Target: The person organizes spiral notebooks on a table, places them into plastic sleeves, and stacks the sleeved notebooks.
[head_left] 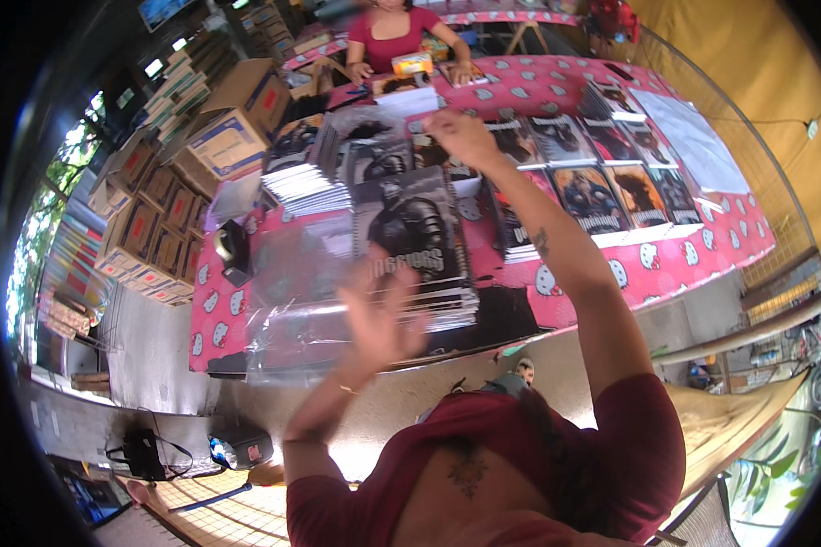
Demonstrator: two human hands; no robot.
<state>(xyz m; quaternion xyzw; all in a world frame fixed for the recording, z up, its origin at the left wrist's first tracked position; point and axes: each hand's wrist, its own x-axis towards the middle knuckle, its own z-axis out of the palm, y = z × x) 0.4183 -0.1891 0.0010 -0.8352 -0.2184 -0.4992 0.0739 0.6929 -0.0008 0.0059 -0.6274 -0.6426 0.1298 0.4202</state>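
Observation:
My left hand (379,314), blurred by motion, is over the near edge of a tall stack of notebooks (406,228) with a dark armoured figure on the cover. Its fingers look apart, and nothing shows in them. Clear plastic bags (296,273) lie just left of that stack. My right hand (465,141) reaches far across the table, above another notebook stack (438,157); its fingers are smeared, so their hold is hidden. Right of my right arm stand several notebook stacks (588,196) with varied covers.
A pink patterned cloth (556,278) covers the table. At the far side a person in a dark red top (397,41) has both hands on it. A black tape dispenser (233,251) stands at the left edge. Cardboard boxes (228,137) are piled at left. White sheets (689,137) lie at right.

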